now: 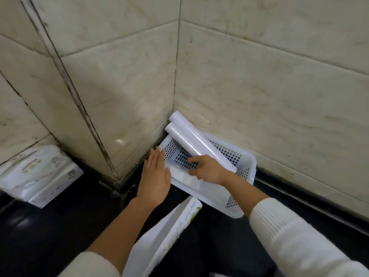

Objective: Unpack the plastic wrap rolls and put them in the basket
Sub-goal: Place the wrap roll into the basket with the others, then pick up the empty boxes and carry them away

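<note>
while two plastic wrap rolls [196, 142] already lie side by side in the white perforated basket [246, 166], their far ends jutting over its rim toward the tiled wall corner, the head view puts the work at the placing step. the right hand [207, 169] reaches inside the basket just beside the nearer roll, its fingers [192, 161] loosely curled over a flat white piece on the basket floor; whether they grip it i cannot tell. the left hand [154, 175] rests flat and spread against the basket's near-left edge, holding nothing, seemingly steadying it. an opened white package [167, 232] lies on the dark counter [60, 226] below the hands, and another wrapped pack [38, 174] sits well apart at the left. next, i judge, the hands should leave the basket and check the open package for remaining rolls.
</note>
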`<state>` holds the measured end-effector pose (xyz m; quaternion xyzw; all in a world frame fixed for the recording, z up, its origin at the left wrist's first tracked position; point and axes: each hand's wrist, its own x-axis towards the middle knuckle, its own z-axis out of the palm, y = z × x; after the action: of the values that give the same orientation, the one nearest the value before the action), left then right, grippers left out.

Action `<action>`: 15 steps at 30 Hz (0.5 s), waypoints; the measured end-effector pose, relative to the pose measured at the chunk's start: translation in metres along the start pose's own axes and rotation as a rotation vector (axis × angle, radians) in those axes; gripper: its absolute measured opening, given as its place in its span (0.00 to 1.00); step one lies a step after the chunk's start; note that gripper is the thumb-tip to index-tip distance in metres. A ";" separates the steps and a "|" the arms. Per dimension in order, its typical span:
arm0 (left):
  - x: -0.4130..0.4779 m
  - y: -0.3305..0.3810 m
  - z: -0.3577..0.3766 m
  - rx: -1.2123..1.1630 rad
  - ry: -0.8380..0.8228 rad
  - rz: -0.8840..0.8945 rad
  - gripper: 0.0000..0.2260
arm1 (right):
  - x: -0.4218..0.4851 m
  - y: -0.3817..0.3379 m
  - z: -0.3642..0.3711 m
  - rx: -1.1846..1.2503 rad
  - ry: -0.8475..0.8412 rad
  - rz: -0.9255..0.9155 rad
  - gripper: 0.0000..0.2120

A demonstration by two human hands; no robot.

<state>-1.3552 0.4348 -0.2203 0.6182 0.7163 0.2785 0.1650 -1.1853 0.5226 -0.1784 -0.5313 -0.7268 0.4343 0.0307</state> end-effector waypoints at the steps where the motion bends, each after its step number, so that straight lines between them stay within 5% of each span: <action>1: -0.012 0.006 -0.002 -0.036 0.041 0.022 0.25 | -0.014 -0.001 -0.001 0.048 0.049 -0.027 0.24; 7: -0.113 0.011 0.010 -0.045 0.004 -0.010 0.26 | -0.140 0.042 0.023 0.096 0.143 -0.072 0.10; 12: -0.169 -0.007 0.024 0.106 -0.114 -0.157 0.35 | -0.221 0.100 0.062 -0.183 -0.055 0.046 0.26; 15: -0.184 -0.015 0.026 0.228 -0.208 -0.209 0.31 | -0.241 0.126 0.081 -0.418 -0.136 0.078 0.40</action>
<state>-1.3189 0.2589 -0.2698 0.5808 0.7825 0.1113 0.1950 -1.0280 0.2885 -0.2114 -0.5233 -0.7803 0.3098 -0.1458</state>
